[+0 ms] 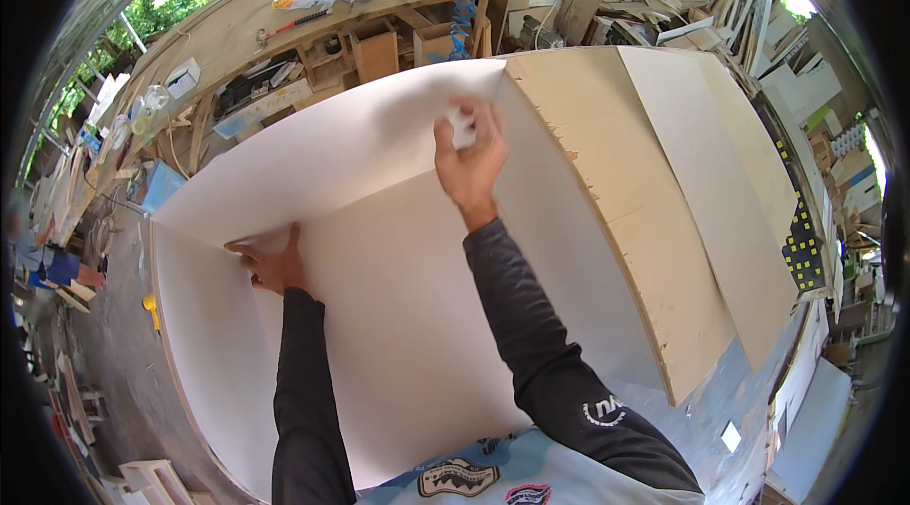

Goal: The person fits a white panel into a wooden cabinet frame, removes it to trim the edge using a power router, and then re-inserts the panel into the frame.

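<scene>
Item: one large white box (398,287), open toward us, lying directly beneath and ahead of both hands, with its inner floor spread between the two forearms. Far panel (351,140): white, its long axis running across from left to right, climbing toward the upper right in our view; the lens bends its edge. Left panel (204,306): white, meeting the far panel at a corner. Left hand (272,263): fingers spread wide, set low by that corner, nothing seen in the grasp; we cannot tell whether the fingertips press the panels. Right hand (472,159): blurred, thumb and fingers curled with a gap between; a whitish patch shows there, and we cannot tell whether it is held or is the panel behind. Relation of note: we judge that the far panel's length between its two corners matters most, the left hand being nearer the left corner, the right hand nearer the right. Adjoining, right: bare wooden panel (654,239) with a chipped edge, a pale sheet (711,192) upon it. Beyond the far panel: wooden workbench (223,26), bearing a red-handled tool (299,25).
</scene>
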Action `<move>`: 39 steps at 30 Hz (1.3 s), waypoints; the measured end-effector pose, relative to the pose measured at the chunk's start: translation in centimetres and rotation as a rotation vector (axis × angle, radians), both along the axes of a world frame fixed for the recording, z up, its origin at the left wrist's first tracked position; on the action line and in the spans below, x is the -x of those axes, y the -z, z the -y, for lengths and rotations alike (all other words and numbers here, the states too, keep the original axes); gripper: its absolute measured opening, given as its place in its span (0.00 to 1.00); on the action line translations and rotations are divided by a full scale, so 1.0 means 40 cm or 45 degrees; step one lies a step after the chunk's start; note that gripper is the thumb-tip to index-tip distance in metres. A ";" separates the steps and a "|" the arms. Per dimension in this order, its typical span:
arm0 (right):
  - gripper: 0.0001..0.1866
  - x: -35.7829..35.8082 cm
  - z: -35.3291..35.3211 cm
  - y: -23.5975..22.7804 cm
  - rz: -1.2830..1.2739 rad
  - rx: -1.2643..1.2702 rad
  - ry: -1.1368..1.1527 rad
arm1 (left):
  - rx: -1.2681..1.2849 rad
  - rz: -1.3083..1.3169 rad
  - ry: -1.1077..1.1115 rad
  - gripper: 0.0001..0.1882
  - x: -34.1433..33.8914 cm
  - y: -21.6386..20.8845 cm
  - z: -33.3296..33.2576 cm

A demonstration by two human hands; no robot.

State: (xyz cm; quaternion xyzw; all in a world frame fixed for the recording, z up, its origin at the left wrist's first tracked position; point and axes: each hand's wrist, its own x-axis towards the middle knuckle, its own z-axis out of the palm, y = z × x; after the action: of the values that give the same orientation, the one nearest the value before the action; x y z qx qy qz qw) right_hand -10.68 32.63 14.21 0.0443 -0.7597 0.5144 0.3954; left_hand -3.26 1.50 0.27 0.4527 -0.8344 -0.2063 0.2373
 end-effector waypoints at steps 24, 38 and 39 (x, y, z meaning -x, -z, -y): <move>0.04 0.117 -0.167 -0.209 -0.022 -0.902 -0.347 | 0.009 0.090 0.002 0.79 0.015 -0.011 -0.051; 0.04 0.043 -0.155 -0.198 0.006 -0.885 -0.306 | -0.200 -0.070 0.033 0.76 -0.013 -0.052 -0.044; 0.06 0.052 -0.142 -0.210 0.073 -0.947 -0.325 | -0.219 -0.097 0.034 0.75 -0.017 -0.054 -0.043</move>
State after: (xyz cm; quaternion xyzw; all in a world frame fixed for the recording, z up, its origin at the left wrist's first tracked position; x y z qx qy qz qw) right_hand -12.76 38.29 22.62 0.2642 -0.8933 0.2501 0.2638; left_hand -2.59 3.21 2.41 0.4520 -0.8099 -0.2976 0.2264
